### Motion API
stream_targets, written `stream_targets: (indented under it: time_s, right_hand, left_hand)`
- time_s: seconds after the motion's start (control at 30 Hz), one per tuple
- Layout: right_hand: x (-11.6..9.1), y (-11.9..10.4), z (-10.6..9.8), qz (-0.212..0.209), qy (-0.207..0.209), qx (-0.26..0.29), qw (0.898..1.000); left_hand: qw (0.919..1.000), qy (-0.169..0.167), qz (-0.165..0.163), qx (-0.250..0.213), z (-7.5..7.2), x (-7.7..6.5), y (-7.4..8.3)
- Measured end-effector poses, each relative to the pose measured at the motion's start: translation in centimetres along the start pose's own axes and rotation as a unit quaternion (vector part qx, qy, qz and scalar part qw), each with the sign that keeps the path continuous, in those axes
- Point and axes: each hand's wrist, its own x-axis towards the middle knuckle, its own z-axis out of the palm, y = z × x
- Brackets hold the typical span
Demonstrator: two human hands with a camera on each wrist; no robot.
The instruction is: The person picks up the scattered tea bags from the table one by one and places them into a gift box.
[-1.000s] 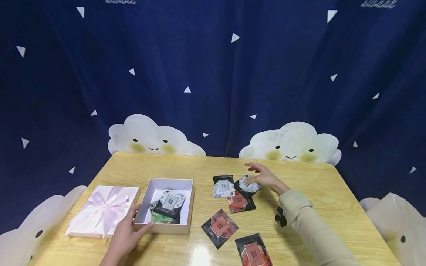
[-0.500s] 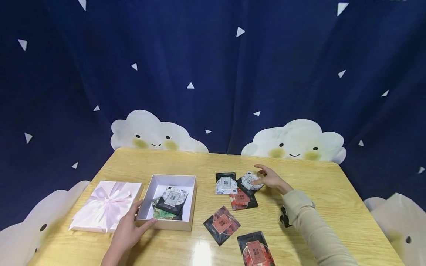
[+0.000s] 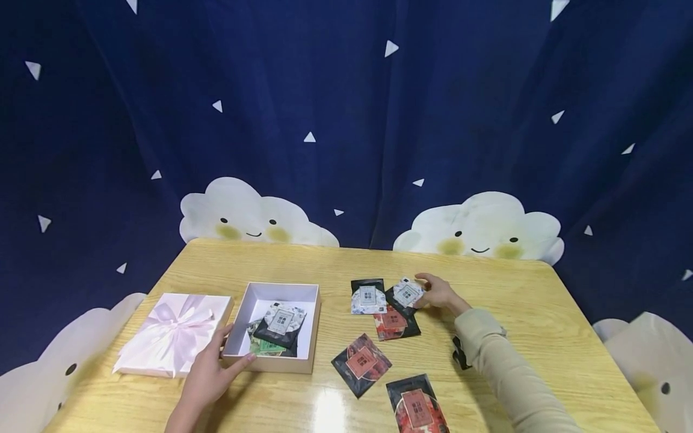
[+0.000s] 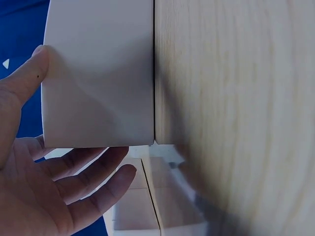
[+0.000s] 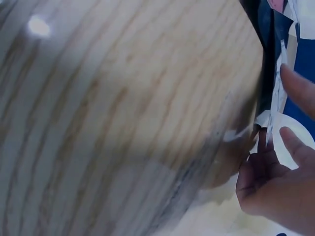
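Observation:
My left hand (image 3: pixel 207 374) holds the near left corner of an open white gift box (image 3: pixel 281 365). In the left wrist view its thumb lies at the rim of the box wall (image 4: pixel 98 73), with the fingers beside the adjoining side. Inside lie a black sachet with a white floral print (image 3: pixel 280 323) and a green-labelled sachet (image 3: pixel 269 347) partly under it. At the back, my right hand (image 3: pixel 440 293) pinches the right edge of another white floral sachet (image 3: pixel 406 293). Its thumb lies against the sachet face (image 5: pixel 278 91) in the right wrist view.
A second white floral sachet (image 3: pixel 367 297) and a red-labelled sachet (image 3: pixel 395 328) lie beside the pinched one. Two more red-labelled sachets (image 3: pixel 361 364) (image 3: pixel 417 409) lie nearer. The box lid with a pink bow (image 3: pixel 175 331) sits left; a dark curtain (image 3: pixel 346 120) hangs behind the table.
My right thumb and fingers have closed in on the right edge of the white floral sachet. The left hand keeps its place at the box; the head view has shifted slightly.

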Motion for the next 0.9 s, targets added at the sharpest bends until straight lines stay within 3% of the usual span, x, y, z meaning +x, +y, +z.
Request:
stream_targets:
  time_s: [0.13,0.33,0.67,0.9]
  right_hand:
    - [-0.1,0.3,0.2,0.000,0.017,0.008,1.000]
    - [-0.2,0.4,0.1,0.010,0.029,0.062,0.998]
    - [-0.5,0.1,-1.4,-0.016,0.058,0.095,0.994]
    - [-1.1,-0.4,-2.6,0.009,0.066,0.161,0.985]
  left_hand:
    - [1.0000,0.002,0.003,-0.002,0.0,-0.1,0.0]
    - [0.9999,0.006,0.007,-0.005,-0.1,-0.1,0.1]
    - [1.0000,0.002,-0.003,-0.004,-0.2,-0.1,0.2]
    - [0.9999,-0.007,-0.009,0.003,-0.2,0.0,0.2]
